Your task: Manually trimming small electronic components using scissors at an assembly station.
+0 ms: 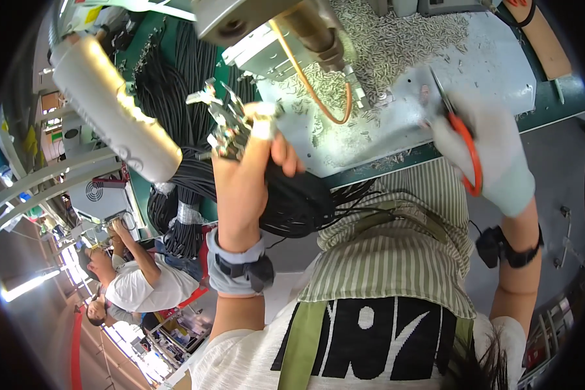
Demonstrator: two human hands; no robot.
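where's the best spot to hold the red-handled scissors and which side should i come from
Probably the red handle, coming from the side nearest the wearer's body: its curved loop lies at that end, while the narrow blade end points away from the body.

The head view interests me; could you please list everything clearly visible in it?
Table: one, green, beneath the work
Sheet: one, white, on the table
Metal bits: many, silvery, across the sheet
Machine: one, grey, top centre
Tube: one, orange, at the machine
Cylinder: one, white, partly glowing, upper left
Cables: many, black, left of centre
Scissors: one, red-handled, right of centre
Co-workers: two, nearer in white, background left
Apron: one, green-striped, lower centre
Wristbands: two, black, both wrists
Left hand: one, grey-cuffed, holding cables
Right hand: one, white-gloved, holding scissors
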